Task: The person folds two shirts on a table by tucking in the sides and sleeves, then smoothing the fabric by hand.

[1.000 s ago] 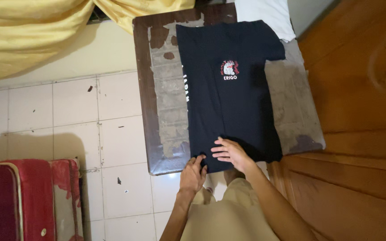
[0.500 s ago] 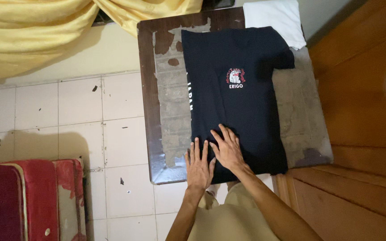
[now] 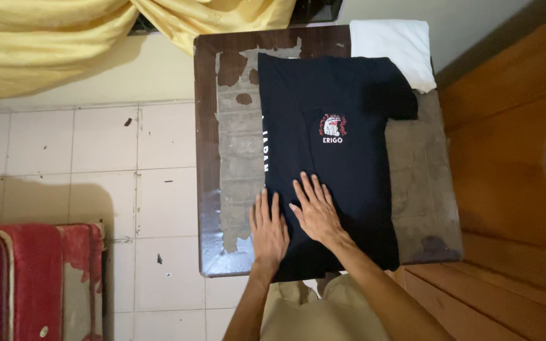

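Note:
A dark navy T-shirt [image 3: 330,95] with a small red and white chest print lies partly folded on a worn wooden table [image 3: 238,145], one sleeve sticking out to the right. My left hand [image 3: 268,230] lies flat, fingers spread, on the shirt's near left edge. Beside it, my right hand [image 3: 314,211] presses flat on the lower middle of the shirt. Neither hand holds anything.
A folded white cloth [image 3: 394,50] rests at the table's far right corner. Yellow curtain [image 3: 52,44] hangs at the upper left. White tiled floor [image 3: 96,164] lies to the left, with a red mattress [image 3: 26,284] at the lower left. Wooden furniture [image 3: 513,170] stands along the right.
Both hands have slid up from the shirt's near hem onto the fabric and flattened out. The left hand went from curled at the edge to fingers spread.

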